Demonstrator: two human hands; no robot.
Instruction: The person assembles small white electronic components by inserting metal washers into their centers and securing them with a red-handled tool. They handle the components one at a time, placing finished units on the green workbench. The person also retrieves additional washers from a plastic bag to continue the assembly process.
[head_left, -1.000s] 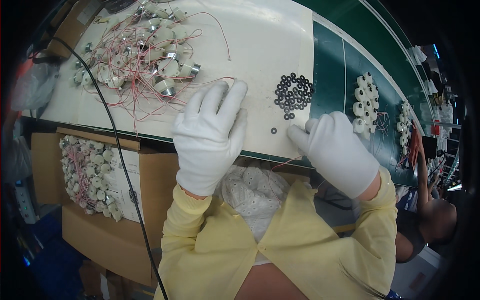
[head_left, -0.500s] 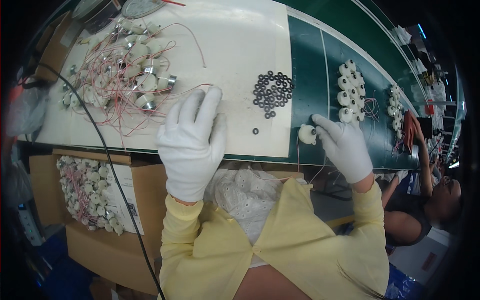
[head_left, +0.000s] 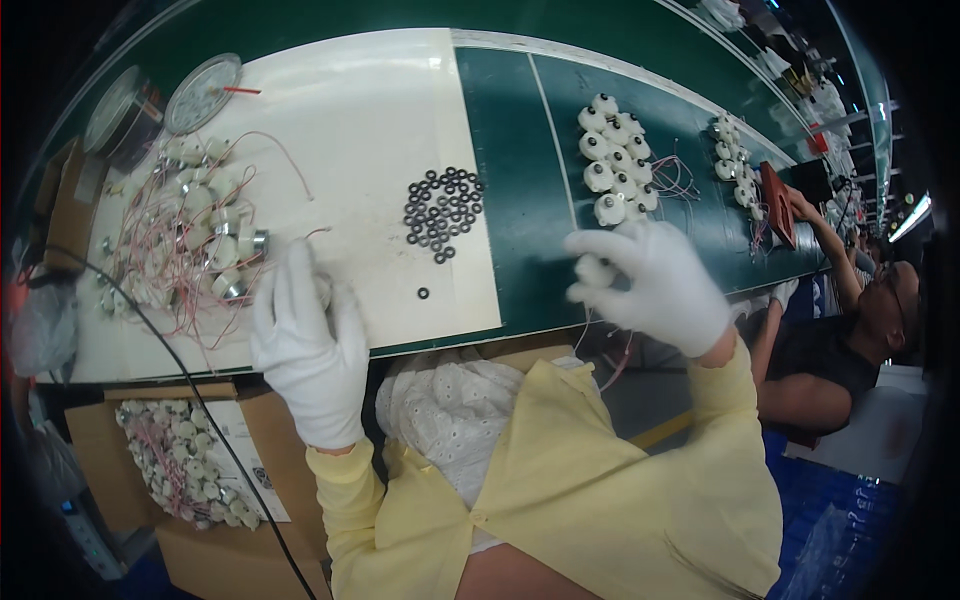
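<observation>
My left hand (head_left: 312, 355), in a white glove, rests at the mat's near edge beside a heap of small motors (head_left: 205, 205) with pink wires. Its fingers are stretched out, and the space under the palm is hidden. My right hand (head_left: 655, 285), also gloved and blurred by motion, is over the green table edge. A small white round motor (head_left: 594, 271) is between its thumb and fingers, with wires hanging below. Several black rings (head_left: 443, 208) lie clustered on the white mat, and a single ring (head_left: 423, 293) lies nearer me. Beyond my right hand stand grouped white motors (head_left: 617, 160) with black tops.
A cardboard box (head_left: 285, 440) of motors stands below the table at left, with a black cable (head_left: 205, 405) running across it. Round clear containers (head_left: 120, 110) sit at the far left. At right, a person (head_left: 835, 350) holds a reddish-brown block (head_left: 777, 205) near another motor group.
The view has swung to the right, so the table things appear farther left. My right hand has moved closer to the grouped motors, carrying the white motor. My left hand stays near the heap.
</observation>
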